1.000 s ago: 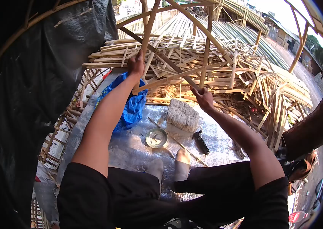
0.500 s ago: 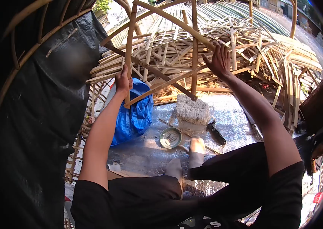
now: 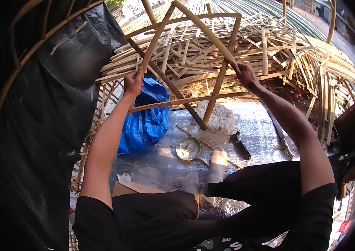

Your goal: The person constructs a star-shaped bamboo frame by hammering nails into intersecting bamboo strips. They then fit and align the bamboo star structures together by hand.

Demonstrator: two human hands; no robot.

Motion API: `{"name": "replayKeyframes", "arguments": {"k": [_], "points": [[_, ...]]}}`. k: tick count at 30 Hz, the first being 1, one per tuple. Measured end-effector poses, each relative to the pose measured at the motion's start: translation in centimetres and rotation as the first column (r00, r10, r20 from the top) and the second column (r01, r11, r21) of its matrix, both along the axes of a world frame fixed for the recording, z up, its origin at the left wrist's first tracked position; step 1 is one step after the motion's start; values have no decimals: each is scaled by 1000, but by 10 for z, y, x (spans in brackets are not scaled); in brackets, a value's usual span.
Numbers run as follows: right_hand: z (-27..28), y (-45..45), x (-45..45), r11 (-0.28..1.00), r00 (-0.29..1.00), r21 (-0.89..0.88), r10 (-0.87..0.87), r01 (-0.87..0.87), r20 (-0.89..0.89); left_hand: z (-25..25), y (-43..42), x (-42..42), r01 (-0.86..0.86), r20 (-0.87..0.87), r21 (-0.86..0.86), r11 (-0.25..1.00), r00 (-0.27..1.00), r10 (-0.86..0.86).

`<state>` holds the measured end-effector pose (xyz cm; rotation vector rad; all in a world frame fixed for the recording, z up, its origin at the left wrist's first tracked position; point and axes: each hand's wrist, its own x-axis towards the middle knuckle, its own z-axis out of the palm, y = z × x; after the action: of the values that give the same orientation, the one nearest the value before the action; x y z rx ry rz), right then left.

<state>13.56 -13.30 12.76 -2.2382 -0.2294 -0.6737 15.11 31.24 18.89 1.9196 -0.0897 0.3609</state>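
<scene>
A star-shaped frame of crossed bamboo strips point(image 3: 218, 81) is held up in front of me, above the foil-covered surface. My left hand point(image 3: 134, 83) is closed round its left strip, over a crumpled blue plastic bag point(image 3: 146, 125). My right hand point(image 3: 246, 76) grips the right side of the frame, where a slanting strip comes down. Beneath the frame's lower point is a rough pale block point(image 3: 218, 118), partly covered by the strips. A round bowl point(image 3: 188, 148) and a black-handled tool point(image 3: 241, 146) lie nearer my feet.
A large heap of split bamboo point(image 3: 303, 58) fills the far side. Black sheeting point(image 3: 51, 104) hangs at the left. A knife-like tool point(image 3: 284, 140) lies on the foil surface point(image 3: 259, 125) at the right. A cardboard piece point(image 3: 133, 189) is by my left leg.
The frame has turned and its lower point now overlaps the block. My right hand, spread against the frame half a second ago, has closed on it. The view has shifted too.
</scene>
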Motion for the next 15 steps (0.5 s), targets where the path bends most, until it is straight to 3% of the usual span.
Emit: {"name": "replayKeyframes", "arguments": {"k": [5, 7, 11, 13, 14, 15], "points": [[-18, 15, -19, 1000, 1000, 14, -16, 15, 24, -2, 18, 19, -40, 149, 227, 973, 989, 6], [-21, 17, -30, 997, 995, 50, -54, 58, -82, -5, 22, 29, -57, 155, 317, 947, 988, 8], [-38, 14, -39, 995, 991, 28, -90, 93, -95, -9, 14, 40, -132, 323, 421, 898, 946, -12], [-57, 6, -41, 990, 983, 20, -139, 142, -120, 14, -6, 23, 52, -122, 270, 961, 992, -19], [-58, 6, -45, 988, 977, 37, -143, 150, -158, 10, 4, 40, 195, -224, 199, 960, 963, -149], [-61, 5, -50, 985, 968, 51, -150, 163, -202, 5, 6, 49, 210, -219, 277, 938, 964, -151]]}}
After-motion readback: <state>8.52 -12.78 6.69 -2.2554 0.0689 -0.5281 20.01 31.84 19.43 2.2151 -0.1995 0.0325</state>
